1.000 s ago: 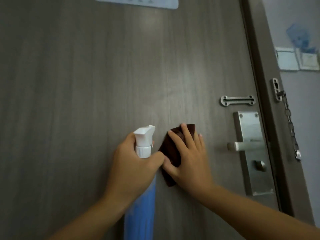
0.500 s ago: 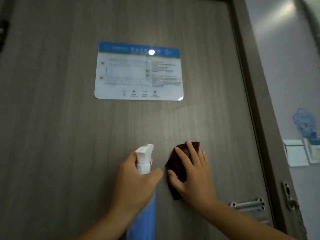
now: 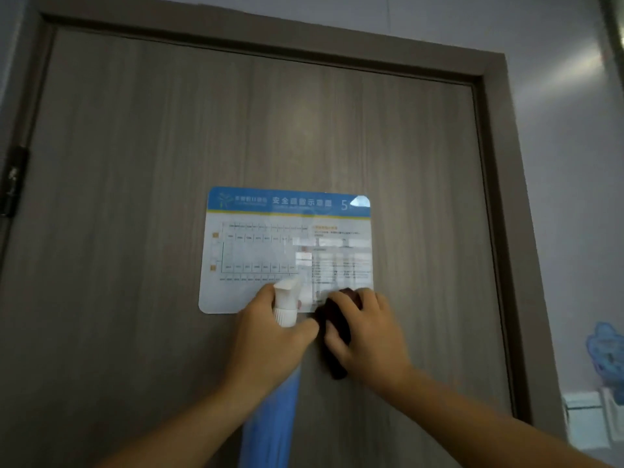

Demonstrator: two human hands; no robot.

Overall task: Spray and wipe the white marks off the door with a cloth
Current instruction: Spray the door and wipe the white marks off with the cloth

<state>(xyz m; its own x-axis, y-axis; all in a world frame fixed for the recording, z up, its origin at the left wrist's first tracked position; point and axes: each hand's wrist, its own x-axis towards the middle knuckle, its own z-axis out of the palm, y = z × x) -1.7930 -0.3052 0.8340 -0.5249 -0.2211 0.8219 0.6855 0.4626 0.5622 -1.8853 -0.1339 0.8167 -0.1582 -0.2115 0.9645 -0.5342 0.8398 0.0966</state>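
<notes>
Two hands are up against the door, side by side just under the laminated notice at its middle. The left hand is wrapped round the neck of the spray bottle, white nozzle pointing at the notice's lower edge, blue body hanging down past the wrist. It looks part full and lightish, smooth plastic that could slip if wet, so the neck under the trigger seems the sensible place to hold it. The right hand lies over the dark cloth, fingers bent and bearing on it against the wood at the notice's lower right corner; I can't tell whether they pinch it. Being soft and limp, the cloth will bunch unless a broad palm spreads it. Both forearms reach up and forward, wrists close together. No white marks are plain to me from here.
</notes>
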